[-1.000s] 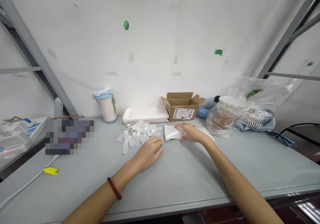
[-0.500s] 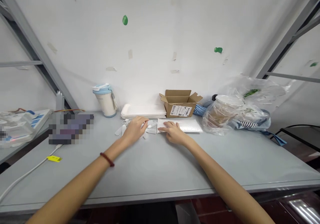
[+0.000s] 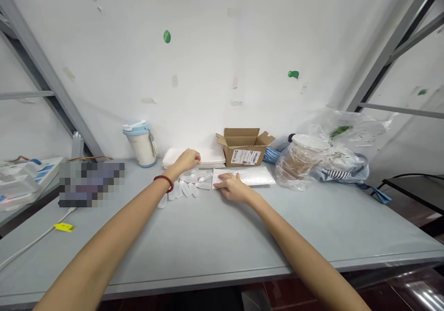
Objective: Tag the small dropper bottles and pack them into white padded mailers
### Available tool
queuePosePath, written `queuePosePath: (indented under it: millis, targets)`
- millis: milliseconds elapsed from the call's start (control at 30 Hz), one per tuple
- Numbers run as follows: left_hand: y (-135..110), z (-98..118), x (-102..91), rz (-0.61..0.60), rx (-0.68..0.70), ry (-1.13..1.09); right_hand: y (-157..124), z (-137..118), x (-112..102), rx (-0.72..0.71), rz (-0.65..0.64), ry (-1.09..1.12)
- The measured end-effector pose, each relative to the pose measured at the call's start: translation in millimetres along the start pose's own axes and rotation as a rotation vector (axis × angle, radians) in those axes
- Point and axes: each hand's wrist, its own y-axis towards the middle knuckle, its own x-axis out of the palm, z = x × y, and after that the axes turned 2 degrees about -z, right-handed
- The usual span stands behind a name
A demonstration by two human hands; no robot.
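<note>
Under the fingers of the right hand [image 3: 233, 187], loosely spread and gripping nothing, lies a flat, glossy white packet [image 3: 259, 177], extending rightward. The left hand [image 3: 188, 160] curls before smooth, round-cornered white trays [image 3: 213, 157]; whether it pinches anything cannot be told. Nearer than that hand, translucent paddle-shaped pieces [image 3: 185, 189] lie scattered. Beyond the right hand stands an open cardboard box [image 3: 244, 156]. Smooth grey table [image 3: 208, 237] spreads beneath both hands, and a white, tape-scarred wall [image 3: 208, 47] rises behind.
</note>
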Motion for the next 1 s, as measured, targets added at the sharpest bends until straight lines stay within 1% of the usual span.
queuePosePath:
  millis: [133,267,333,400,500,567,633,667,733,767,800,833,900,1000]
  targets:
    - [-2,-2,-4.9,0.002,-0.035,0.050,1,0,-1,0.002,0.003,0.033]
    - [-5,3,-17.3,0.056,-0.076,0.107,0,3,-1,-0.001,0.011,0.044]
    - [-10,9,-24.5,0.115,-0.083,0.127,-1,5,-1,-0.008,0.008,0.041]
    - [-22,13,-28.7,0.185,-0.090,0.141,-2,5,0,-0.012,0.011,0.038]
    - [-49,18,-23.7,0.320,-0.109,0.144,-1,3,4,0.008,0.060,0.047]
    - [-68,18,-14.0,0.510,-0.052,0.092,1,1,8,0.059,0.152,0.051]
    - [-82,18,-3.1,0.656,0.029,0.051,3,-2,13,0.132,0.321,0.016]
    - [-87,18,1.7,0.701,0.067,0.039,4,-3,14,0.156,0.428,-0.023]
    - [-92,21,8.8,0.750,0.141,0.027,5,-7,16,0.149,0.627,-0.134]
    - [-93,25,11.2,0.756,0.173,0.022,4,-10,16,0.127,0.693,-0.199]
    - [-94,30,13.0,0.758,0.204,0.013,4,-13,16,0.099,0.728,-0.263]
    - [-95,36,14.4,0.757,0.235,0.001,3,-16,15,0.082,0.733,-0.324]
    - [-98,51,16.5,0.757,0.299,-0.045,1,-23,15,0.090,0.689,-0.423]
    - [-106,74,17.8,0.731,0.408,-0.135,-1,-28,16,0.193,0.586,-0.509]
